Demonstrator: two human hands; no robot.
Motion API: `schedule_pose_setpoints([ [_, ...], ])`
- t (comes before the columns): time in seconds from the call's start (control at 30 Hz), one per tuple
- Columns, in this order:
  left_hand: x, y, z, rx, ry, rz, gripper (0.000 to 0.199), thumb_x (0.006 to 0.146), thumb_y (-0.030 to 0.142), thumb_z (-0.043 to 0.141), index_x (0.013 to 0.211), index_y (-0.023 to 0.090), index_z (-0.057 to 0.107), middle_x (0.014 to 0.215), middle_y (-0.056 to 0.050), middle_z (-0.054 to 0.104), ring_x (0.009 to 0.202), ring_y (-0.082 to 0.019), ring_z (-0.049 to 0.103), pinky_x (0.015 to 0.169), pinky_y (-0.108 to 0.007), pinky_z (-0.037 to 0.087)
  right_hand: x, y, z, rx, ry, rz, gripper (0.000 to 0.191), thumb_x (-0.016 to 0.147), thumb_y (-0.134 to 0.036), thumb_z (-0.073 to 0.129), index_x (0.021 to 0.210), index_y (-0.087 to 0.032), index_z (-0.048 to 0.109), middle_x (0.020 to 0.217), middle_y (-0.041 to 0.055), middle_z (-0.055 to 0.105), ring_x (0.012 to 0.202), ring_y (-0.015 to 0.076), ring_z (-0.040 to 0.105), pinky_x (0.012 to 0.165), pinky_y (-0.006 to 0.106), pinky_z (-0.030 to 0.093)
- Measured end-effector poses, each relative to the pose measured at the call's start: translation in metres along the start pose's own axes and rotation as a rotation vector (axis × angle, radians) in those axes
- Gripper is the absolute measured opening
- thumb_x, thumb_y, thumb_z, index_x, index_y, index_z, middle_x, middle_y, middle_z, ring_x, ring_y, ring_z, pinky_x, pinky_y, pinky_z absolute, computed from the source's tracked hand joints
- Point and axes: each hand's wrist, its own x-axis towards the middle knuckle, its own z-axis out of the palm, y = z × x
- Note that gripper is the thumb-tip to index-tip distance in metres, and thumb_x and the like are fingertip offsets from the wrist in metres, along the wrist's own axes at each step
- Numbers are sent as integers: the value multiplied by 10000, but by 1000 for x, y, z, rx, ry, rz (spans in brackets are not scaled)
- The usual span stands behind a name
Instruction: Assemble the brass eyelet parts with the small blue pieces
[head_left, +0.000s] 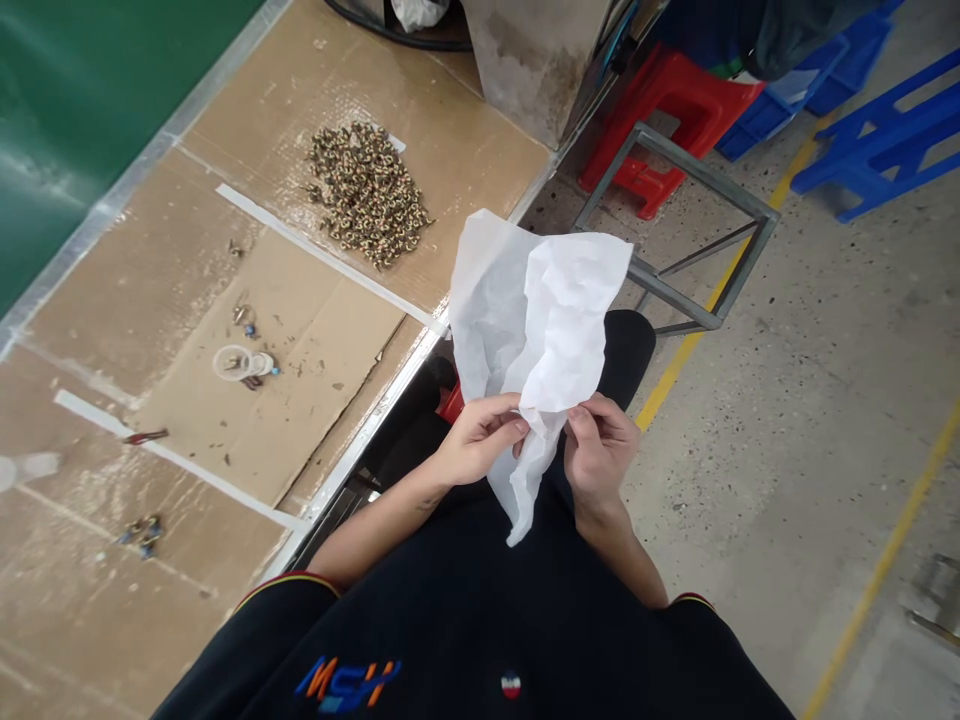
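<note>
Thin white sheet (566, 320) held in front of the worker's dark shirt (465, 620), its narrow, crumpled tail pointing to 6 o'clock and its broad part opening toward 12 o'clock. Left hand (480, 440), on the 9 o'clock side, is closed in a pinch on the gathered middle; right hand (600, 450), on the 3 o'clock side, grips the near edge of the broad part between thumb and fingers. The sheet appears very light and limp, quick to crease and probably easy to tear; gathered folds should offer the firmest hold, a single-layer edge a weaker one, best pinched softly.

Beyond, the desk (450, 150) carries cardboard (322, 330) between 9 and 10 o'clock, with a clear cup (229, 362) on it, and a heap of small brass-coloured parts (367, 195) between 10 and 11. A grey metal frame (705, 172) stands at 1 o'clock; farther off, a blue stool (832, 170) at 2.
</note>
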Motion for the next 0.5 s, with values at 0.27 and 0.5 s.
schedule_pose_setpoints([
  [0.27,2,1,-4,328,93,134,312,954,459,651,852,167,698,632,-21,647,534,-126,582,545,-239,477,-1,2,0,-4,-18,96,177,876,-270,707,711,-221,667,601,-53,559,546,111,475,528,266,390],
  [0.5,5,0,-10,503,179,221,324,922,462,661,754,185,658,620,-13,625,572,-140,559,574,-259,451,0,1,3,-71,-88,140,202,881,-348,709,732,-215,681,632,-26,618,587,134,521,566,284,442],
])
